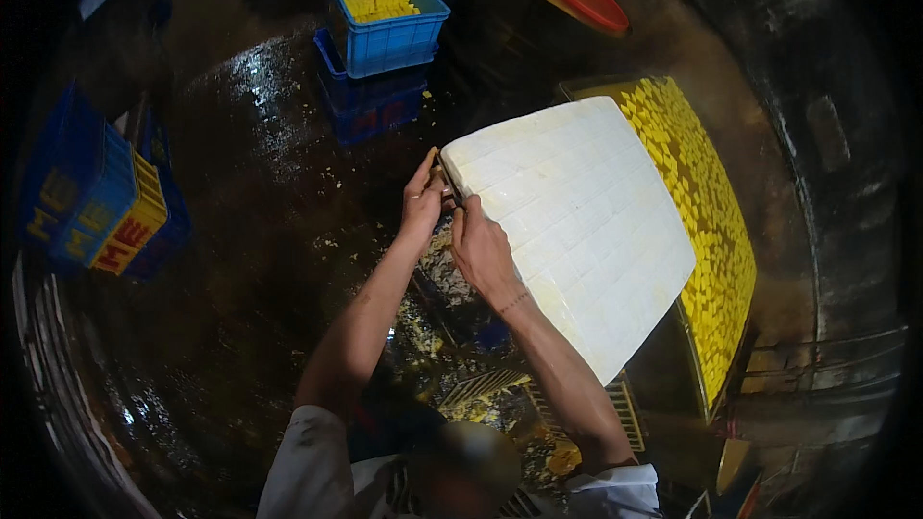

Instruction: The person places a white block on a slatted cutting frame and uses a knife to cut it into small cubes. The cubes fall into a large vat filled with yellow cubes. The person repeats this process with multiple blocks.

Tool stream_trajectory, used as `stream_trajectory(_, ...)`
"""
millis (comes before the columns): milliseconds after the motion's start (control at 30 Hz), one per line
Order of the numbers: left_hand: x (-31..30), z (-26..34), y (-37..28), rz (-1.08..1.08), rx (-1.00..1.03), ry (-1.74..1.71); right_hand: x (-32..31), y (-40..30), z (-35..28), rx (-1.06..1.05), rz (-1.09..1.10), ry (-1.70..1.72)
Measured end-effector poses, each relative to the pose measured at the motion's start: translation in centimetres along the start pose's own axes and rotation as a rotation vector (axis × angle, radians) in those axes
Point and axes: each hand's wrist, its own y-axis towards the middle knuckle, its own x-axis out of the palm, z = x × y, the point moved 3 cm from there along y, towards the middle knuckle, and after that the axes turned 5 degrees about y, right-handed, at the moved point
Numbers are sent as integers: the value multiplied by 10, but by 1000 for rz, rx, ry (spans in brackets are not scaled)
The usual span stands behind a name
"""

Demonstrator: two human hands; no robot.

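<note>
A large white slab (570, 223), probably tofu, spreads out in front of me with a faint grid of lines across its top. A thin dark strip (451, 184) runs along its near left edge; whether it is a board's rim or a tool is not clear. My left hand (423, 203) grips this strip near the slab's far left corner, with the fingertips partly hidden. Just nearer to me, my right hand (482, 252) closes on the same strip, its thumb up against the slab's side. My right wrist passes close along the slab's edge.
Beyond the slab on the right, a metal vat (694, 346) holds many yellow pieces in liquid. A light blue crate (396, 36) of yellow blocks tops dark blue crates (375, 104). More crates (108, 202) stand left. A red basin (590, 0) lies far off. The floor (238, 245) is wet.
</note>
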Motion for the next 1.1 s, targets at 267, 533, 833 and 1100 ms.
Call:
stream_trajectory(267,-13,-7,21,229,354,459,22,19,-6,-34,94,-222)
stream_trajectory(533,19,-19,-60,237,619,517,-33,-103,33,-67,27,-185)
stream_trajectory(833,89,-95,-215,211,476,472,-105,-264,85,38,-32,-193)
stream_trajectory(1100,148,-163,-333,223,-105,277,-120,-359,152,98,-26,11)
